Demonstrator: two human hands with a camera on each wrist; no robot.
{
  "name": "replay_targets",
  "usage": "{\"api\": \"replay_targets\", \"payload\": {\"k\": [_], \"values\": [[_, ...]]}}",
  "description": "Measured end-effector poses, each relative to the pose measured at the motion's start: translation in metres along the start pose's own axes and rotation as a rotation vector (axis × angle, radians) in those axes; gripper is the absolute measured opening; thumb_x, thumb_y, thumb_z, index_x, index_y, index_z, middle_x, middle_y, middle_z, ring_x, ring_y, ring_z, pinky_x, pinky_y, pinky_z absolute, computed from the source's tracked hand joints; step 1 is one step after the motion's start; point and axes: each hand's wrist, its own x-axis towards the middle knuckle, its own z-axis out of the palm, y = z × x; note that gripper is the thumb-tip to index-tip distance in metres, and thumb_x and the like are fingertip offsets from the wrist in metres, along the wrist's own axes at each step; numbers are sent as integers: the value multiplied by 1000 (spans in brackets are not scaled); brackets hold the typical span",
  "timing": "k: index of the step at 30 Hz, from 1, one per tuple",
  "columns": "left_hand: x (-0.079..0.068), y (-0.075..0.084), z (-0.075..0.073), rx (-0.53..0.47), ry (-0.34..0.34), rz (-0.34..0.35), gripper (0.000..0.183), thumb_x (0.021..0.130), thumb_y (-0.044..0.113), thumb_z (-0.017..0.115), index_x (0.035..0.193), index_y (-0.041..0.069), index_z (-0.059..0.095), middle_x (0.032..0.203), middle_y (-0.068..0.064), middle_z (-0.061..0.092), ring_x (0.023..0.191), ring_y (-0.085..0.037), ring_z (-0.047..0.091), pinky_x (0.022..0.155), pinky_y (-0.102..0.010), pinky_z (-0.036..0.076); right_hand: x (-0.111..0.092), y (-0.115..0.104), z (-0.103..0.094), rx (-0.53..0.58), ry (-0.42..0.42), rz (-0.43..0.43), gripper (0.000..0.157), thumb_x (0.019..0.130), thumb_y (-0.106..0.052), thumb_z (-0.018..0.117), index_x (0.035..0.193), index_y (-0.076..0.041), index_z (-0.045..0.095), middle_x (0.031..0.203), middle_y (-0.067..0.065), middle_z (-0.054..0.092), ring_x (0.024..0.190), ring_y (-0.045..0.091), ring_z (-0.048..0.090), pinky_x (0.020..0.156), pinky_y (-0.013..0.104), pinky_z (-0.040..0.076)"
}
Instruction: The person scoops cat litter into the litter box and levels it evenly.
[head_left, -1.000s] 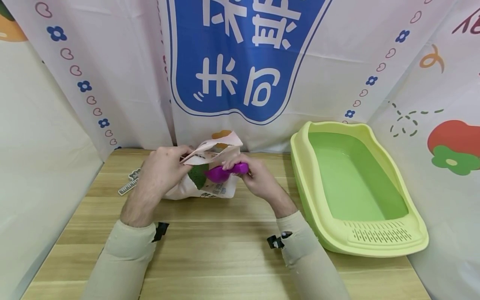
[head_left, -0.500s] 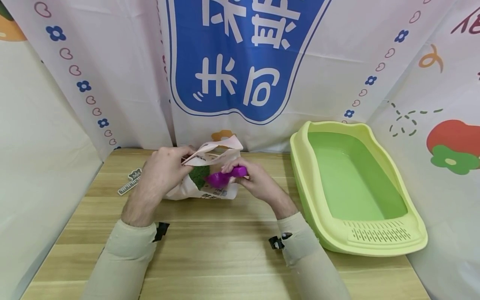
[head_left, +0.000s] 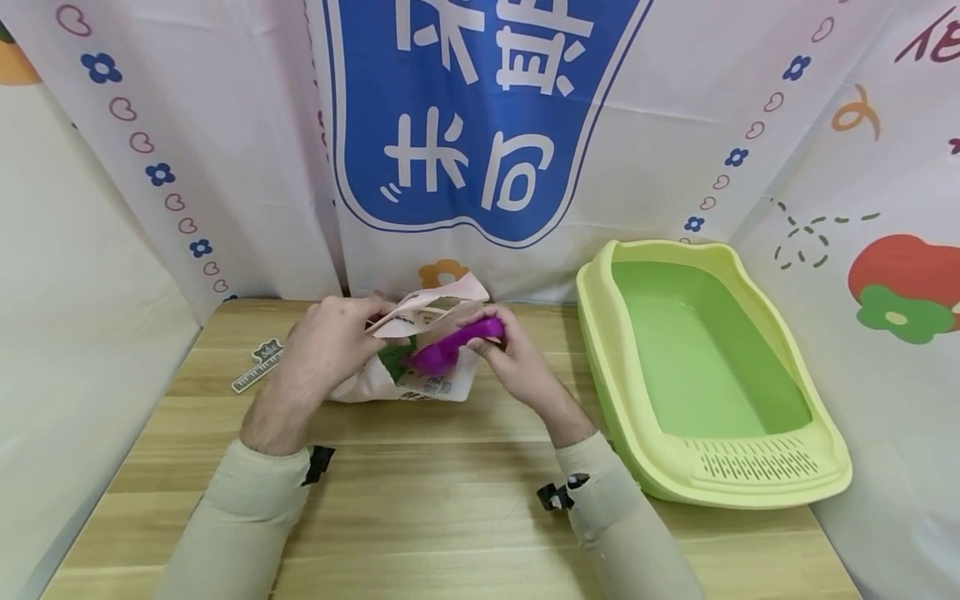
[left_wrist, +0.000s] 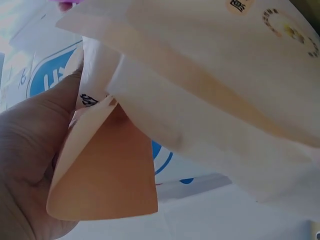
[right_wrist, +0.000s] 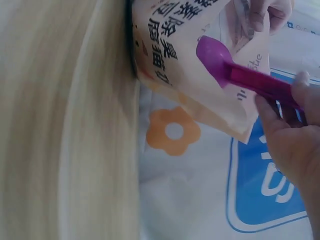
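A pale pink litter bag (head_left: 360, 386) lies on its side at the back of the table, its torn mouth facing right. Dark green granules (head_left: 394, 365) show through the opening. At the upper edge of the mouth, my left hand (head_left: 318, 346) grips the bag; in the left wrist view, the bag's folded flap (left_wrist: 107, 175) hangs beside that hand (left_wrist: 30, 155). My right hand (head_left: 521, 362) holds a purple scoop (head_left: 442, 354) by its handle, the bowl at the mouth next to the granules. The right wrist view shows the scoop (right_wrist: 215, 57) overlapping the printed bag (right_wrist: 175, 80).
A yellow-green litter box (head_left: 611, 392) with high sides and a slotted front ledge stands on the right of the wooden table (head_left: 420, 500). A small ruler-like card with a bear shape (head_left: 258, 367) lies left of the bag. Printed cloth (head_left: 660, 150) closes in the back and sides.
The right hand has risen slightly and turned, tipping the scoop's handle end upward and rightward while its bowl stays at the bag's mouth. The left hand keeps its hold on the bag.
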Motion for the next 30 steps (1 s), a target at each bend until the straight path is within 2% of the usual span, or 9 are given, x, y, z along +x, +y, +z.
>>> {"api": "replay_targets", "payload": {"k": [3, 6, 11, 16, 23, 27, 30], "values": [[2, 2, -1, 16, -11, 27, 35, 90, 45, 83, 118, 26, 78, 106, -1, 82, 80, -22, 73, 72, -45, 60, 0, 2, 1, 130, 117, -3, 27, 103, -2, 61, 130, 3, 55, 135, 29, 66, 131, 34, 66, 102, 20, 56], [5, 2, -1, 30, 0, 59, 30, 95, 44, 78, 116, 24, 80, 103, 0, 82, 75, -20, 70, 68, -42, 58, -1, 3, 2, 129, 169, -28, 28, 104, -4, 59, 131, 3, 55, 133, 26, 69, 130, 29, 67, 108, 22, 54], [11, 3, 4, 38, 5, 89, 18, 98, 34, 76, 108, 19, 81, 94, 0, 81, 66, -17, 66, 59, -36, 53, -4, 3, 7, -3, 159, -72, 24, 104, -1, 57, 127, 5, 53, 127, 25, 71, 125, 37, 69, 109, 27, 55], [16, 6, 9, 34, 14, 111, 15, 98, 30, 76, 103, 16, 81, 91, -1, 80, 69, -17, 67, 62, -36, 55, -5, 4, 10, -101, 182, -60, 21, 103, -1, 58, 124, 1, 54, 125, 19, 73, 123, 33, 72, 108, 26, 56], [18, 6, 12, 11, 28, 111, 15, 99, 30, 75, 101, 16, 81, 88, 0, 80, 68, -16, 65, 60, -34, 52, -6, 11, 6, -102, 148, -21, 23, 102, 1, 60, 125, -2, 57, 131, 13, 73, 130, 29, 69, 109, 29, 56], [19, 6, 12, 4, 21, 108, 17, 100, 32, 74, 102, 17, 81, 89, 1, 80, 66, -16, 63, 60, -33, 50, -6, 13, 5, -82, 135, 14, 26, 102, 2, 60, 128, -2, 58, 134, 15, 73, 132, 28, 67, 111, 26, 54], [20, 6, 12, 3, 22, 108, 17, 101, 33, 73, 102, 18, 81, 86, 2, 79, 64, -15, 62, 60, -33, 50, -5, 11, 4, -50, 129, 37, 26, 104, -2, 60, 130, -1, 58, 136, 16, 71, 130, 27, 68, 105, 20, 54]]}}
